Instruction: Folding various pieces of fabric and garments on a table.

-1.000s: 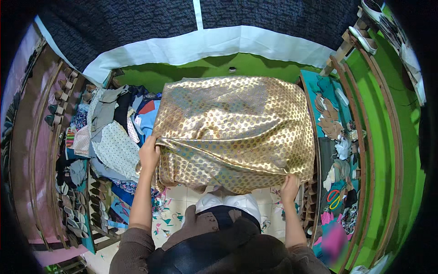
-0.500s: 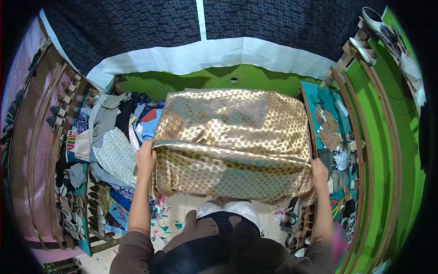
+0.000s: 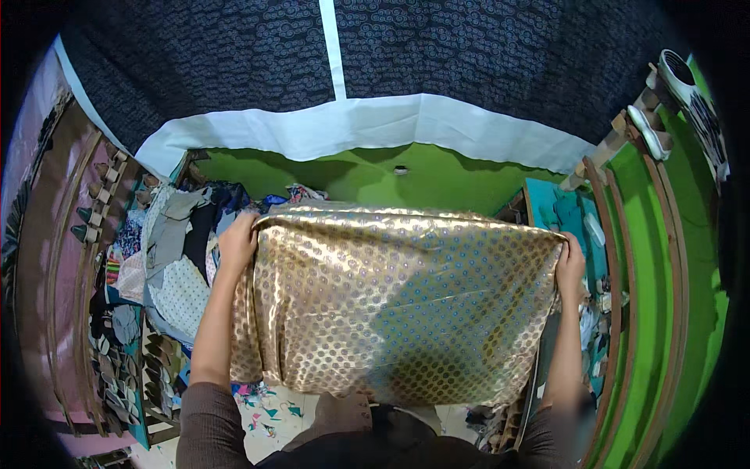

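Looking down past our own dark-sleeved forearms, we see first the pale floor [image 3: 269, 426] near the lower edge, littered with small coloured fabric scraps [image 3: 269, 408]. Above it we hold a shiny gold cloth with a dotted pattern [image 3: 398, 305], stretched flat and wide between both hands so it hangs as a broad sheet in front of us, its top edge folded over and running nearly level. Our left hand [image 3: 238, 244] pinches the cloth's upper left corner, fingers curled over the fold and pressed together on the fabric. Our right hand [image 3: 570, 262] grips the upper right corner the same way, fingers closed around the edge; the thumb there is hidden behind the cloth. The lower edge of the cloth sags loose just above the floor scraps. To the left of the cloth, just beside our left hand, lies a heap of mixed garments [image 3: 183, 258], grey, white and dark pieces piled on each other. Farther left stand brown wooden shelves [image 3: 74, 258] with rows of small dark items along their edges. To the right, beyond our right hand, a teal surface [image 3: 558, 207] shows beside a bright green wall [image 3: 664, 281] with curved brown rails. Behind the cloth the green wall continues, and above it hangs a dark patterned curtain [image 3: 437, 55] with a white lower border [image 3: 351, 125].
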The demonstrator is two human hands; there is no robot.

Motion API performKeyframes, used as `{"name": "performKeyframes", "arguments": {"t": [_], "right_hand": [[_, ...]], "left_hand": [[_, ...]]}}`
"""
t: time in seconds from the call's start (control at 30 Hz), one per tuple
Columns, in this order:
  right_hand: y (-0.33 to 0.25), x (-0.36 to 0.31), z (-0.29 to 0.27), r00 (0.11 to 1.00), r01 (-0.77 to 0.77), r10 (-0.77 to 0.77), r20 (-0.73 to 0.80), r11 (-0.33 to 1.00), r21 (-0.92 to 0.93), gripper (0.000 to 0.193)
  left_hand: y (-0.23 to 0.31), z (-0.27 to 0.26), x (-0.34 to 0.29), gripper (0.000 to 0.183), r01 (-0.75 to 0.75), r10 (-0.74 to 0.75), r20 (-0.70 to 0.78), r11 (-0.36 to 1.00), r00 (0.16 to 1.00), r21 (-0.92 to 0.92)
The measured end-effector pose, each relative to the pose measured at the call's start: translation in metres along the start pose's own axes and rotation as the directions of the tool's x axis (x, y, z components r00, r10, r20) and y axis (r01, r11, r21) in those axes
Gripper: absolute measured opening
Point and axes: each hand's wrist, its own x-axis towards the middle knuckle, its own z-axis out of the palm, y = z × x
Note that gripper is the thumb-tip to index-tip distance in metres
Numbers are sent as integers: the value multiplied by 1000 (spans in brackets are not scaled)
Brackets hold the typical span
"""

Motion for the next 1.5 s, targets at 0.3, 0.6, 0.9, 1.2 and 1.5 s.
{"name": "performKeyframes", "arguments": {"t": [0.3, 0.6, 0.9, 1.2, 1.5], "right_hand": [[36, 48, 129, 987, 48, -23, 161, 987, -155, 19], [-128, -24, 168, 896, -52, 69, 438, 997, -50, 30], [-117, -53, 200, 876, 183, -94, 474, 972, -147, 45], [-194, -55, 199, 797, 151, -51, 602, 981, -118, 47], [-322, -72, 225, 789, 186, -279, 547, 957, 221, 43]], "left_hand": [[-10, 118, 83, 13, -81, 32, 210, 970, 977, 230], [180, 120, 63, 46, 118, -58, 305, 976, 951, -181], [113, 159, 2, 56, -74, -73, 471, 955, 879, 286], [89, 79, -25, 31, -21, 32, 203, 998, 979, -57], [-10, 50, -85, 40, 444, -434, -145, 895, 889, 45]]}}
